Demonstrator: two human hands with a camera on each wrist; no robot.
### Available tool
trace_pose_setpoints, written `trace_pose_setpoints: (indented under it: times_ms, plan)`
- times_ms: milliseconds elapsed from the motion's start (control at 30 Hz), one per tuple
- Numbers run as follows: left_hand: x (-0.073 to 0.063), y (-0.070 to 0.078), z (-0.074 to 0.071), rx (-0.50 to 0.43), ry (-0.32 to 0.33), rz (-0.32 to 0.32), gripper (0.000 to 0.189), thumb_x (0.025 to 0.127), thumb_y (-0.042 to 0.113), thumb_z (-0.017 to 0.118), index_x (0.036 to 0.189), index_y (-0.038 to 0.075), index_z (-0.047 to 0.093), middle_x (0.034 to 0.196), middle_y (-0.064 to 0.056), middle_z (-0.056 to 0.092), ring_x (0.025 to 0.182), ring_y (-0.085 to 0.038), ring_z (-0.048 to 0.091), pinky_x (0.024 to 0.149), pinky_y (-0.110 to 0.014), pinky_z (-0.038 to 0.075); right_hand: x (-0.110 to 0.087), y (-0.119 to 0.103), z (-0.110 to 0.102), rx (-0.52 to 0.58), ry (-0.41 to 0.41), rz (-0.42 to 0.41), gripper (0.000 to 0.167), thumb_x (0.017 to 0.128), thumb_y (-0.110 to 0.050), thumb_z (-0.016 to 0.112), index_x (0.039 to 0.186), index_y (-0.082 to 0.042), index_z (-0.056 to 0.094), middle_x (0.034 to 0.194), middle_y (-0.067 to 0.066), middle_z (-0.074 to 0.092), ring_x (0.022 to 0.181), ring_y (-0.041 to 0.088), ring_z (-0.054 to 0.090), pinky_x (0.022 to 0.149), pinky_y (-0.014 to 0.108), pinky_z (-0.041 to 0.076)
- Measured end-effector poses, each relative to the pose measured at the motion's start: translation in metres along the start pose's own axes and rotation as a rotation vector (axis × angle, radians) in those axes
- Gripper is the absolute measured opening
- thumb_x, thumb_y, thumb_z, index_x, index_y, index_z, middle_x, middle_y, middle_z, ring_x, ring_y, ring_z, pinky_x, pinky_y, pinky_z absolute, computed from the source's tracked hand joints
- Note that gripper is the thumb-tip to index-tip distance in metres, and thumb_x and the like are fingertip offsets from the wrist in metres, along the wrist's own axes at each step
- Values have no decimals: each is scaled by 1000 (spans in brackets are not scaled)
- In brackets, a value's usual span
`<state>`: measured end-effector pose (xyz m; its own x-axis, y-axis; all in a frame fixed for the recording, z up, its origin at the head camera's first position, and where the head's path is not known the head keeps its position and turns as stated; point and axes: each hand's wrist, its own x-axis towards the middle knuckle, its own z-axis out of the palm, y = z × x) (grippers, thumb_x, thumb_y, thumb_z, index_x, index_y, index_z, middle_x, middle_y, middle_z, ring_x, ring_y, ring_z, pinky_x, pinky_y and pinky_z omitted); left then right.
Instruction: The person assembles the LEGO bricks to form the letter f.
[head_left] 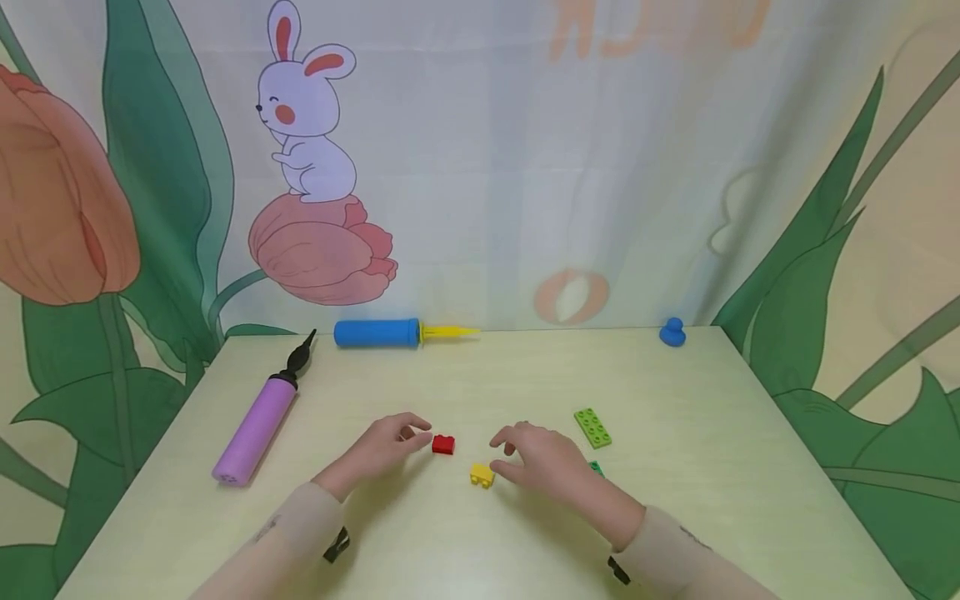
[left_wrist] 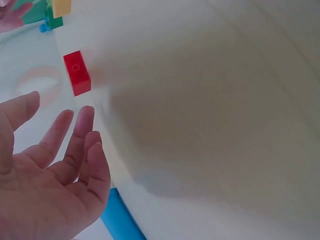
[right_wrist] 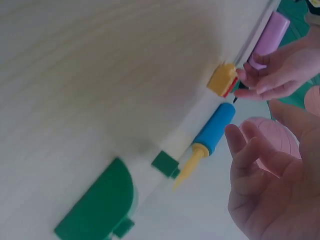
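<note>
In the frame's lower centre, our left hand (head_left: 382,443) hovers just left of the red toy brick (head_left: 443,445), our right hand (head_left: 543,458) just right of the yellow toy brick (head_left: 482,475); both empty, thumbs and fingers parted.

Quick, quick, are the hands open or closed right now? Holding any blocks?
Left hand: open, holding nothing, near the red block.
Right hand: open, holding nothing, near the yellow block.
</note>
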<state>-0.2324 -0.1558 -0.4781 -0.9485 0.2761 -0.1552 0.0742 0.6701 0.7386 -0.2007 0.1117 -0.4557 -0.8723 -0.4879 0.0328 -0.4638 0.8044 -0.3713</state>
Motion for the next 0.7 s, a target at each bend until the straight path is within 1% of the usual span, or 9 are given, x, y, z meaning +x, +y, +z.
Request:
trace_pose_setpoints:
  times_ms: [133, 233, 367, 467, 600, 700]
  plan:
    - [5, -1, 6, -1, -22, -17, 30, 94, 27, 63, 119, 10, 63, 90, -3, 57, 78, -21, 52, 65, -34, 45, 6, -6, 10, -20, -70, -4, 34, 85, -37, 73, 112, -17, 67, 91, -6, 62, 71, 7, 55, 57, 24, 43]
    - [7, 0, 9, 0, -27, -41, 30, 95, 28, 63, 119, 11, 63, 90, -4, 57, 76, -21, 52, 65, -34, 45, 11, -8, 18, -31, -116, 26, 37, 83, -38, 75, 113, -18, 65, 90, -7, 60, 72, 6, 53, 60, 24, 44]
    - [9, 0, 12, 8, -33, -47, 28, 95, 28, 63, 118, 12, 63, 89, -3, 57, 75, -21, 52, 65, -33, 45, 16, -9, 27, -51, -165, 71, 38, 82, -39, 76, 114, -20, 64, 86, -9, 58, 71, 5, 51, 62, 25, 44]
    - [11, 0, 13, 25, -34, -25, 26, 95, 26, 63, 116, 12, 64, 87, -3, 57, 73, -20, 52, 64, -33, 45, 17, -10, 29, -55, -177, 75, 39, 82, -38, 77, 113, -20, 64, 85, -10, 57, 70, 5, 51, 63, 26, 44]
    - [13, 1, 14, 44, -16, -1, 22, 94, 23, 64, 112, 11, 66, 84, -2, 57, 71, -19, 51, 63, -32, 44, 17, -12, 27, -50, -170, 53, 38, 81, -35, 78, 113, -18, 64, 85, -10, 57, 71, 6, 51, 65, 26, 45]
    - [13, 1, 15, 42, -13, 0, 19, 93, 20, 65, 109, 10, 67, 82, -3, 57, 70, -19, 50, 62, -32, 43, 17, -12, 27, -50, -168, 43, 37, 81, -33, 79, 112, -18, 63, 86, -9, 57, 71, 7, 50, 65, 26, 45]
